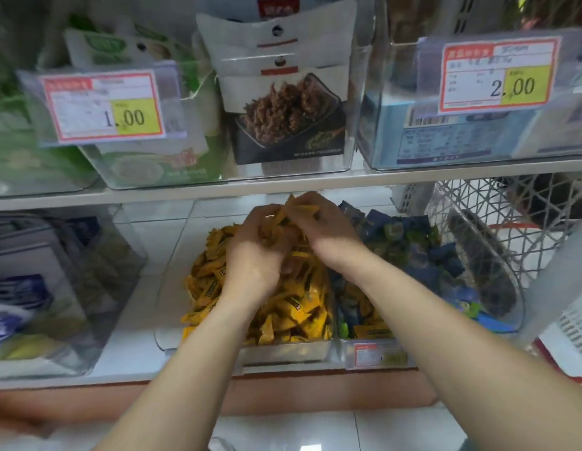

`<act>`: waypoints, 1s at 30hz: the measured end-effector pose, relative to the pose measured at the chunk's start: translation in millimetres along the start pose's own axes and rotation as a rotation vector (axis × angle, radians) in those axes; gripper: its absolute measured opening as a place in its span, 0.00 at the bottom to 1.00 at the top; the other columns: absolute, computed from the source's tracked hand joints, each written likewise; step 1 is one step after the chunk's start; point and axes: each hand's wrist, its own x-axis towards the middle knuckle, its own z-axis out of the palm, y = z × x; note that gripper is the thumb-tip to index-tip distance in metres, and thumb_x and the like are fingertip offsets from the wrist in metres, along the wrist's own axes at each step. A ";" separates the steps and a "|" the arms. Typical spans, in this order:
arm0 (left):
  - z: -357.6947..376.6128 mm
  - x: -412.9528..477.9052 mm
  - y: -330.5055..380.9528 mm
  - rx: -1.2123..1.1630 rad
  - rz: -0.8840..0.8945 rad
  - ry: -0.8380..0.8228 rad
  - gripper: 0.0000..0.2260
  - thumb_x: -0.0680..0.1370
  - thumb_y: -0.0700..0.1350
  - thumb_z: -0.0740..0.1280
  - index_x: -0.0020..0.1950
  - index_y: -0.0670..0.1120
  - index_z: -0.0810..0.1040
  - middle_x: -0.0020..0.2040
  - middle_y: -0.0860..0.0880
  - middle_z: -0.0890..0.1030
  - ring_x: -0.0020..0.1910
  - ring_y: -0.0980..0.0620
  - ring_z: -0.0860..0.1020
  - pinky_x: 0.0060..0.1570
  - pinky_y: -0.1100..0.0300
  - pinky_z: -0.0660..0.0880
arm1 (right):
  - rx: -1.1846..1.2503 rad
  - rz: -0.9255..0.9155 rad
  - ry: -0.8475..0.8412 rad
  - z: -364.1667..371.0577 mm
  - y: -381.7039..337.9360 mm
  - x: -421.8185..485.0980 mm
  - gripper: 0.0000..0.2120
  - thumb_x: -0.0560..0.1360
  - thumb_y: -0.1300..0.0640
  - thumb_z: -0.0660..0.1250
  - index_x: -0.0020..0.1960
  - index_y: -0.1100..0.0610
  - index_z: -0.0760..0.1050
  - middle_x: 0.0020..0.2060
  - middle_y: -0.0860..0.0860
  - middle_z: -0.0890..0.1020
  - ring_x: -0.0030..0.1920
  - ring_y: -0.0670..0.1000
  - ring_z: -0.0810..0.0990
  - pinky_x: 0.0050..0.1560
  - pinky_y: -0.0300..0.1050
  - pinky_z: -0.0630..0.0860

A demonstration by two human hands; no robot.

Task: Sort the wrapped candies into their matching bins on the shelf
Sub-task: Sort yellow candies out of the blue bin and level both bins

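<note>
A clear bin [172, 281] on the lower shelf is heaped with yellow wrapped candies [292, 307]. Beside it on the right stands a second clear bin [511, 307] of blue and green wrapped candies [413, 242], with a few yellow ones at its front. Both my hands are raised over the back of the yellow heap. My left hand [260, 252] grips a bunch of yellow candies. My right hand [322, 226] pinches yellow candies [302, 208] at its fingertips, close against the left hand.
The upper shelf board [413, 174] runs just above my hands, with clear bins of packaged snacks and two price tags. A clear bin of blue and white packs [38, 288] stands at the left. A white lattice basket [511, 216] sits at the right.
</note>
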 end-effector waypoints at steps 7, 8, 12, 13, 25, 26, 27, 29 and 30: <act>-53.3 28.9 -34.7 0.469 -0.042 -0.042 0.14 0.75 0.50 0.70 0.60 0.59 0.79 0.52 0.56 0.82 0.53 0.54 0.79 0.48 0.64 0.70 | -0.542 -0.147 -0.281 19.6 11.0 13.3 0.23 0.76 0.36 0.64 0.66 0.47 0.74 0.59 0.48 0.78 0.59 0.50 0.75 0.54 0.42 0.69; -57.6 30.7 -37.3 0.512 -0.048 -0.053 0.15 0.76 0.51 0.70 0.63 0.57 0.79 0.58 0.52 0.81 0.58 0.50 0.78 0.52 0.61 0.70 | -0.631 -0.125 -0.295 19.3 12.5 13.6 0.26 0.76 0.34 0.63 0.69 0.46 0.72 0.62 0.49 0.76 0.62 0.52 0.73 0.59 0.47 0.70; -65.3 28.3 -34.9 0.613 -0.010 -0.087 0.14 0.77 0.55 0.68 0.62 0.56 0.80 0.60 0.50 0.81 0.60 0.45 0.78 0.54 0.57 0.72 | -0.899 -0.149 -0.262 10.8 12.4 5.2 0.34 0.74 0.29 0.61 0.74 0.44 0.65 0.70 0.50 0.71 0.70 0.58 0.66 0.67 0.54 0.66; -64.3 26.6 -32.6 0.611 -0.001 -0.079 0.14 0.77 0.54 0.68 0.61 0.56 0.80 0.60 0.51 0.81 0.59 0.46 0.78 0.52 0.59 0.70 | -0.899 -0.144 -0.251 4.9 11.0 1.9 0.35 0.73 0.29 0.61 0.75 0.43 0.64 0.72 0.49 0.70 0.71 0.57 0.65 0.68 0.53 0.66; 27.1 -26.5 -4.5 0.819 0.343 -0.411 0.29 0.75 0.68 0.62 0.72 0.57 0.67 0.66 0.52 0.75 0.62 0.49 0.76 0.52 0.55 0.78 | -0.661 0.138 -0.490 -94.3 56.1 -52.5 0.06 0.77 0.42 0.67 0.52 0.41 0.79 0.49 0.40 0.83 0.50 0.44 0.80 0.52 0.44 0.78; 29.7 -25.7 -7.0 0.835 0.344 -0.425 0.31 0.74 0.69 0.62 0.73 0.57 0.65 0.68 0.52 0.73 0.64 0.49 0.75 0.53 0.55 0.77 | -0.729 0.165 -0.569 -95.1 61.7 -53.5 0.09 0.77 0.42 0.67 0.54 0.43 0.79 0.50 0.41 0.83 0.50 0.45 0.80 0.52 0.44 0.78; 31.1 -24.5 -8.9 0.840 0.348 -0.420 0.31 0.74 0.69 0.63 0.73 0.57 0.64 0.69 0.52 0.72 0.64 0.48 0.74 0.53 0.55 0.76 | -0.788 0.176 -0.619 -96.1 65.5 -53.1 0.12 0.77 0.42 0.68 0.57 0.44 0.79 0.50 0.42 0.82 0.50 0.46 0.80 0.52 0.44 0.78; 31.7 -21.6 -11.3 0.813 0.350 -0.403 0.32 0.73 0.68 0.65 0.73 0.57 0.64 0.68 0.52 0.72 0.64 0.49 0.73 0.55 0.56 0.75 | -0.864 0.133 -0.602 -100.4 69.4 -48.5 0.15 0.73 0.41 0.72 0.57 0.46 0.79 0.48 0.43 0.81 0.48 0.47 0.79 0.48 0.44 0.78; 31.4 -20.5 -12.0 0.784 0.345 -0.404 0.32 0.72 0.68 0.66 0.72 0.57 0.64 0.68 0.52 0.73 0.64 0.49 0.73 0.55 0.56 0.74 | -0.901 0.091 -0.571 -103.2 71.0 -46.0 0.18 0.70 0.40 0.73 0.56 0.45 0.79 0.48 0.42 0.79 0.49 0.47 0.78 0.47 0.44 0.77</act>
